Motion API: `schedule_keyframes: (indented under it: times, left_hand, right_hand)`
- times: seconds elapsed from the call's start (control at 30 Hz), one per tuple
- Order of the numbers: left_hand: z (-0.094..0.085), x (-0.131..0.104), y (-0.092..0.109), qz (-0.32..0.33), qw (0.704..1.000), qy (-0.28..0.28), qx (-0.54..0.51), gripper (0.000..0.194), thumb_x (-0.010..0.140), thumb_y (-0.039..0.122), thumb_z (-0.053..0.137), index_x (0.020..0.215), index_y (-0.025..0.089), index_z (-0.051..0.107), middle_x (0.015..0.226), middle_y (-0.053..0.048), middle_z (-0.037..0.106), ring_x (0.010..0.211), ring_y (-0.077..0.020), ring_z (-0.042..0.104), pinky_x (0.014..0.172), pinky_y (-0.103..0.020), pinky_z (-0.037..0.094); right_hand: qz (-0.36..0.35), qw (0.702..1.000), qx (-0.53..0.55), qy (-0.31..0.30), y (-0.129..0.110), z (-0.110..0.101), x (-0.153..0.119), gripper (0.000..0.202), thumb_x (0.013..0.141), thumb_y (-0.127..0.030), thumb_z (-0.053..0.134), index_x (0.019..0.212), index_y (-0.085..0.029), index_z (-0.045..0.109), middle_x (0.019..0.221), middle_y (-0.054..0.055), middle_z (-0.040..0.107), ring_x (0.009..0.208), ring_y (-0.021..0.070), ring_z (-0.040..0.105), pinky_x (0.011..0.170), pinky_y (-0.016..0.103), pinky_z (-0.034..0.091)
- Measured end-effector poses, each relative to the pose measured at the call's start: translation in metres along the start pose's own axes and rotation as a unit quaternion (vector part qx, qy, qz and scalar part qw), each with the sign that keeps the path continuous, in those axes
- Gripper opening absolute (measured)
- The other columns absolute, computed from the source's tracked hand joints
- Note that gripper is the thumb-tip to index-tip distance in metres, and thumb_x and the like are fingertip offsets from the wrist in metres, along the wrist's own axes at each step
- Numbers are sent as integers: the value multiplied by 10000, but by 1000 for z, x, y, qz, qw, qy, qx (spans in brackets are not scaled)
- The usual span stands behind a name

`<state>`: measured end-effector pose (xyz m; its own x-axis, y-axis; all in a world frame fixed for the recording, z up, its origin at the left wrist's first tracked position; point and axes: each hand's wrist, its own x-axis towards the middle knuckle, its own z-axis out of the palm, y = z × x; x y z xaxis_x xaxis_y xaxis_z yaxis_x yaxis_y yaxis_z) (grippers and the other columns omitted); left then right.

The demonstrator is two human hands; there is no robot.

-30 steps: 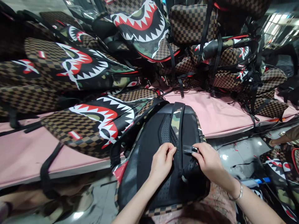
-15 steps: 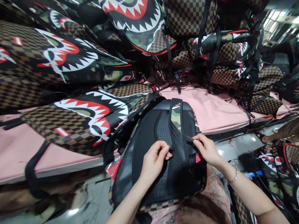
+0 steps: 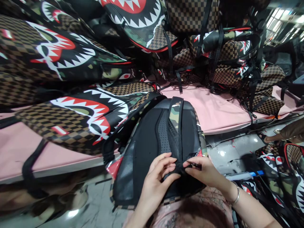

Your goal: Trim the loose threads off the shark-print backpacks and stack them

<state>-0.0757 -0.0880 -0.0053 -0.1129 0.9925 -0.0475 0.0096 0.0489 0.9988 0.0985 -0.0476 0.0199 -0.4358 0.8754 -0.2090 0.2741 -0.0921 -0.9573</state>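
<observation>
In the head view a black backpack [image 3: 147, 152] rests with its padded back facing up, its near end at my lap. A shoulder strap [image 3: 175, 117] with a camouflage patch runs down its middle. My left hand [image 3: 160, 174] is over the lower back panel beside the strap, thumb and fingers apart, with nothing visible in them. Just right of it, my right hand [image 3: 201, 169] pinches a small, thin dark object [image 3: 196, 164] near the strap's lower end. The fingers partly hide this object, so its kind is unclear. A red tag [image 3: 115, 167] sticks out at the backpack's left side.
A checkered shark-mouth backpack [image 3: 78, 120] lies left on the pink table [image 3: 190, 110]. More such bags [image 3: 59, 50] are piled behind and to the right [image 3: 232, 60]. Further bags [image 3: 273, 171] stand on the floor at right, near another person's foot [image 3: 268, 138].
My right hand has moved down and left along the strap, closer to my left hand. My left hand has shifted slightly lower, and its fingers have spread. The view has shifted a little.
</observation>
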Motion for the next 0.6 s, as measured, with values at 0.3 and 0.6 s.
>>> schedule_keyframes:
  times: [0.3,0.6]
  left_hand:
    - [2,2,11,90,993,77,10,254,649,272,706,884,209,634,1170,-72,447,822,-158,583,771,-333,542]
    - [4,12,24,181,972,98,117,63,721,250,631,733,221,686,1040,-55,548,780,-161,589,794,-327,482]
  right_hand:
    - [26,997,70,6,-13,6,9,317,584,-315,728,836,-151,627,483,-106,276,455,46,233,422,180,195]
    - [-26,998,43,27,-11,6,13,330,629,-362,695,863,-141,624,513,-92,270,467,53,234,426,187,189]
